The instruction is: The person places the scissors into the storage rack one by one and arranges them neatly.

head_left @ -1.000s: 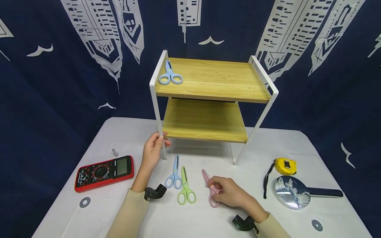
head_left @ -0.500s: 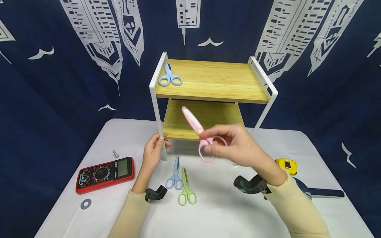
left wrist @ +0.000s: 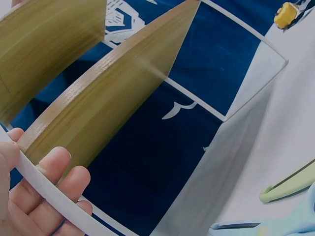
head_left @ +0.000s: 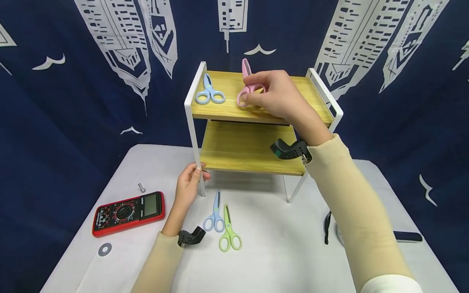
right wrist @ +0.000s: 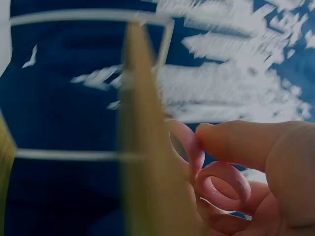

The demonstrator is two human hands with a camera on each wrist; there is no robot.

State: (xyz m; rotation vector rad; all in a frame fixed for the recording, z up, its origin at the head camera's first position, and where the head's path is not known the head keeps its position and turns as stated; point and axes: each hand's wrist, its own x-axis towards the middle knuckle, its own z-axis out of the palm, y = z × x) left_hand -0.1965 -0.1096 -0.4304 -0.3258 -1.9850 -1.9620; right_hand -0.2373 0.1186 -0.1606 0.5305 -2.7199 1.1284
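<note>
Over the middle of the upper board of a two-tier shelf, my right hand pinches pink scissors by the handles, blades pointing to the back. Whether the scissors touch the board I cannot tell. In the right wrist view, the pink handle loops show between thumb and fingers. My left hand grips the shelf's white left leg just under the lower board; its fingers curl round the white frame. Light blue scissors lie at the upper board's left end. Another blue pair and green scissors lie on the table.
To the left are a red and black multimeter, a small bolt and a grey washer. At right, my sleeve covers most of a magnifier with a dark handle. A yellow tape measure shows in the left wrist view.
My right hand has picked the pink scissors up from the table and carried them upward and away to above the upper board. The left hand has kept its grip on the leg.
</note>
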